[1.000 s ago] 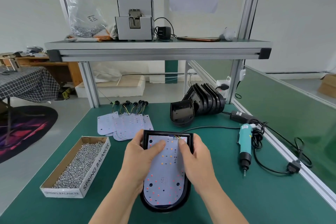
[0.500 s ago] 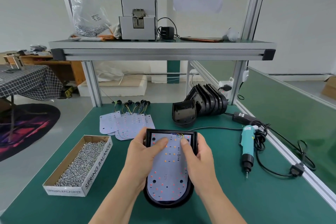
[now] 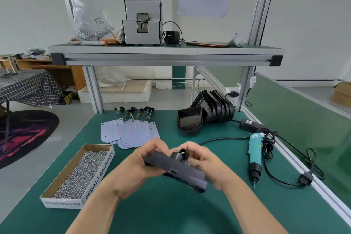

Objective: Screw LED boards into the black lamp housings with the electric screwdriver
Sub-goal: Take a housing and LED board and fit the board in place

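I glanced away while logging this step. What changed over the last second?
The left hand and right hand lifted the black lamp housing off the mat and tipped it, so its back now faces the camera; earlier it lay open side up under their fingers. The electric screwdriver, screw box, spare LED boards and stacked housings stayed put.

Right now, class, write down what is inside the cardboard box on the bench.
The open cardboard box holds a heap of small silver screws. They cover most of its floor, so anything underneath them cannot be seen.
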`<action>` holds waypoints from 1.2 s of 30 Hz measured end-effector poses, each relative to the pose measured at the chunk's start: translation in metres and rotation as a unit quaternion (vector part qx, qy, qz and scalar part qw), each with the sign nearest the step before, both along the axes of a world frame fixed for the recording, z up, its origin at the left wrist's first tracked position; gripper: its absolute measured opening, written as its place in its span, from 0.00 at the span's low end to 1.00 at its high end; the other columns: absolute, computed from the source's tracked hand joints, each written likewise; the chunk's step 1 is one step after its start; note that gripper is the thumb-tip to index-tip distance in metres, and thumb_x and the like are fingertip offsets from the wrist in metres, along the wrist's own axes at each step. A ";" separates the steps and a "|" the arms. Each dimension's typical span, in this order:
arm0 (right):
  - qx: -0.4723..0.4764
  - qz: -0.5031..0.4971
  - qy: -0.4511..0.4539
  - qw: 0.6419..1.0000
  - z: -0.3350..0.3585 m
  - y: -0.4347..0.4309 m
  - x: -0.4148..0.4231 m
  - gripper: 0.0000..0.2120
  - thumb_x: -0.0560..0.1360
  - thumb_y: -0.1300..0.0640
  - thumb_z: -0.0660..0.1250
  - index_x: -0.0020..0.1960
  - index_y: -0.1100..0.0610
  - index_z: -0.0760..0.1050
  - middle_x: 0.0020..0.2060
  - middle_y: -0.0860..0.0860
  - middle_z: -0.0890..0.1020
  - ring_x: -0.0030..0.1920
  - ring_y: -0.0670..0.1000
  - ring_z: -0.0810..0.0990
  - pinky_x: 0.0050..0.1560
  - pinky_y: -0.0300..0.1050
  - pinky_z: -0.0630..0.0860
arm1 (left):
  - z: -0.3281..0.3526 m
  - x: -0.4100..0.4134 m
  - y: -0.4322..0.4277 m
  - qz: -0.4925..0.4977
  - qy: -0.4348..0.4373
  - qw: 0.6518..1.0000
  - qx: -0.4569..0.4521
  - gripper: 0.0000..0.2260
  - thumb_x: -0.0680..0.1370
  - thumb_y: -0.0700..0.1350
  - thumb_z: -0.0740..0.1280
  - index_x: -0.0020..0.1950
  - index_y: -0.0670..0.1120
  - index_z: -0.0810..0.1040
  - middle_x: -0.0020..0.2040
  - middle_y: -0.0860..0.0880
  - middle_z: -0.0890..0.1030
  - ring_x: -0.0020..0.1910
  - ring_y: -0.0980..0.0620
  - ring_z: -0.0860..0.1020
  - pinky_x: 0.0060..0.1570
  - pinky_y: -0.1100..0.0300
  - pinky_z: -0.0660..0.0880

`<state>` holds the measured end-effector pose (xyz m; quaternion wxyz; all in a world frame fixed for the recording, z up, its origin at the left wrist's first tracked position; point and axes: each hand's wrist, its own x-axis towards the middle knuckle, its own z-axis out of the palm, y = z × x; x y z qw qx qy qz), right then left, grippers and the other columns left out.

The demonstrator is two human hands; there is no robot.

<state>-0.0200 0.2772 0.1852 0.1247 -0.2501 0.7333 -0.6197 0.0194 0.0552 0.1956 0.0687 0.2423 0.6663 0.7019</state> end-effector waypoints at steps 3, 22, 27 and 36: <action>-0.029 -0.046 -0.003 0.999 0.008 0.006 -0.003 0.08 0.79 0.74 0.61 0.52 0.63 0.72 0.40 0.52 0.83 0.41 0.49 0.81 0.47 0.42 0.78 | -0.013 -0.004 -0.013 0.005 -0.042 0.999 0.031 0.20 0.67 0.23 0.62 0.46 0.47 0.77 0.58 0.38 0.79 0.56 0.46 0.78 0.55 0.56 0.73; 0.197 -0.124 0.191 0.954 -0.004 -0.042 0.017 0.22 0.78 0.49 0.68 0.30 0.49 0.63 0.24 0.45 0.67 0.29 0.48 0.63 0.35 0.44 0.62 | -0.049 0.022 -0.040 0.306 -0.052 0.950 -0.021 0.27 0.73 0.27 0.61 0.66 0.51 0.78 0.62 0.52 0.83 0.67 0.56 0.76 0.72 0.61 0.66; 0.253 -0.075 0.215 0.940 0.002 -0.051 0.025 0.17 0.82 0.48 0.62 0.35 0.52 0.68 0.30 0.47 0.74 0.33 0.51 0.70 0.39 0.51 0.71 | -0.038 0.031 0.018 0.194 0.083 0.931 -0.297 0.34 0.76 0.44 0.65 0.76 0.66 0.54 0.63 0.66 0.71 0.62 0.67 0.70 0.62 0.73 0.64; 0.312 -0.128 0.308 0.890 0.004 -0.049 0.043 0.11 0.77 0.53 0.62 0.39 0.52 0.64 0.32 0.45 0.68 0.37 0.49 0.66 0.37 0.44 0.63 | -0.050 0.024 0.027 0.258 0.169 0.883 -0.353 0.14 0.83 0.38 0.57 0.46 0.58 0.65 0.44 0.54 0.71 0.46 0.54 0.69 0.56 0.56 0.66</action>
